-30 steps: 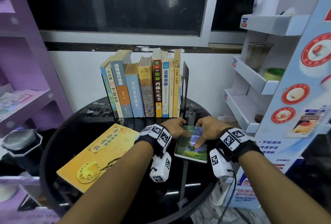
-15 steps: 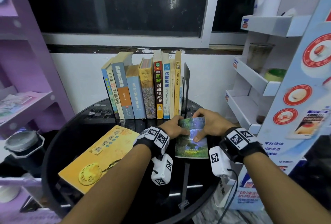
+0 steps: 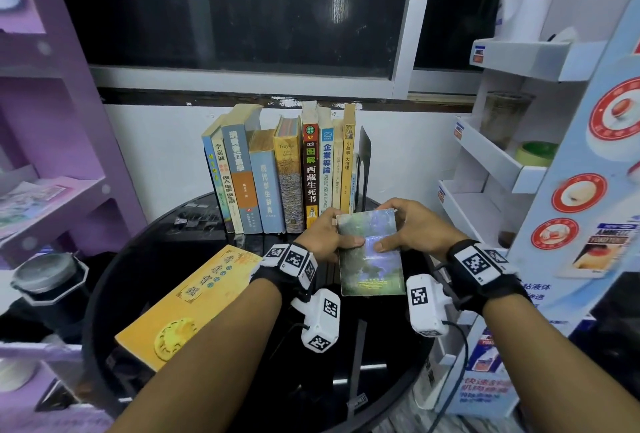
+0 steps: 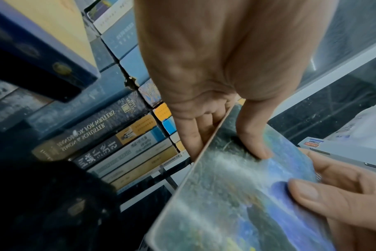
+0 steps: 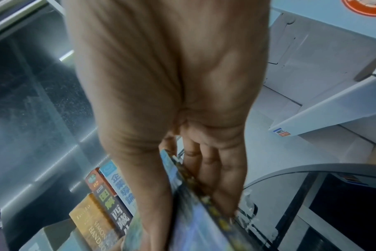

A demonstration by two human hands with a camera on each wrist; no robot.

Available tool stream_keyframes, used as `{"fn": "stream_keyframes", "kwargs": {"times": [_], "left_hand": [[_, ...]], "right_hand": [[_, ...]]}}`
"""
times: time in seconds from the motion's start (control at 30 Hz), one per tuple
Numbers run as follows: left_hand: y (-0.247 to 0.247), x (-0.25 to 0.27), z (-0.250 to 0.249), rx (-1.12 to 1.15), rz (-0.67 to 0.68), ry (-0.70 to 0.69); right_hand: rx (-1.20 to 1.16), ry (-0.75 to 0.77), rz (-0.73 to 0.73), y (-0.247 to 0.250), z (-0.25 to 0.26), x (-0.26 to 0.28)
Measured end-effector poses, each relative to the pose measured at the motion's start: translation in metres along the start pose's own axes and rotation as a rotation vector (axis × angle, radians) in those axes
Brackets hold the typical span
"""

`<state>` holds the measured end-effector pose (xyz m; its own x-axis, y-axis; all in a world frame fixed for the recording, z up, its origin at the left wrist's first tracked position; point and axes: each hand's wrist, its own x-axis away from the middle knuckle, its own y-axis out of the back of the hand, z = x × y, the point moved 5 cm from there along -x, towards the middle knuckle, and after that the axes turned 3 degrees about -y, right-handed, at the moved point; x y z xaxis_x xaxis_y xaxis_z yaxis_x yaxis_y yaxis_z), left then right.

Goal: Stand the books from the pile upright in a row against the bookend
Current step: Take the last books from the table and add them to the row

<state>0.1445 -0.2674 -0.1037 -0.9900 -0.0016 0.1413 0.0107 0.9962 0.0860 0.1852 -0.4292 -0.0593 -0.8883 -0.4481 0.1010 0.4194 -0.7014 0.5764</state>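
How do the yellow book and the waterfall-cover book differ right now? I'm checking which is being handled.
The waterfall-cover book is held by the left hand and right hand, tilted; the yellow book lies untouched on the black table. The yellow book looks larger. The yellow book lies to the left, the waterfall-cover book nearer the bookend. Neither stands in the row.

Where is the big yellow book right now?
In the head view, the big yellow book lies flat on the left side of the black round table, just left of the left hand and in front of the upright row.
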Motion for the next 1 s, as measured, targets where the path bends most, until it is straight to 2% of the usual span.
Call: {"fn": "stream_keyframes", "kwargs": {"times": [0.2,0.33,0.43,0.5,0.7,0.83,0.93,1.0], "left_hand": [[0.010,0.002,-0.020,-0.002,0.041,-0.080],[0.016,-0.001,-0.036,-0.039,0.018,-0.095],[0.019,-0.003,-0.054,-0.115,-0.011,-0.151],[0.023,-0.005,-0.067,-0.274,-0.060,-0.211],[0.037,-0.002,-0.106,-0.552,-0.211,-0.469],[0.041,0.002,-0.128,-0.585,-0.288,-0.677],[0.043,0.004,-0.141,-0.619,-0.376,-0.772],[0.041,0.004,-0.147,-0.726,-0.405,-0.801]], "right_hand": [[-0.057,-0.038,0.145,0.002,0.019,0.010],[-0.049,-0.007,0.141,0.008,0.034,0.014],[-0.013,0.034,0.063,0.013,0.044,0.013],[0.034,0.050,-0.004,0.018,0.050,0.011],[0.146,0.095,-0.230,0.032,0.059,0.006],[0.168,0.121,-0.382,0.034,0.062,0.000],[0.211,0.133,-0.450,0.031,0.064,-0.005],[0.235,0.129,-0.488,0.028,0.064,-0.007]]}}
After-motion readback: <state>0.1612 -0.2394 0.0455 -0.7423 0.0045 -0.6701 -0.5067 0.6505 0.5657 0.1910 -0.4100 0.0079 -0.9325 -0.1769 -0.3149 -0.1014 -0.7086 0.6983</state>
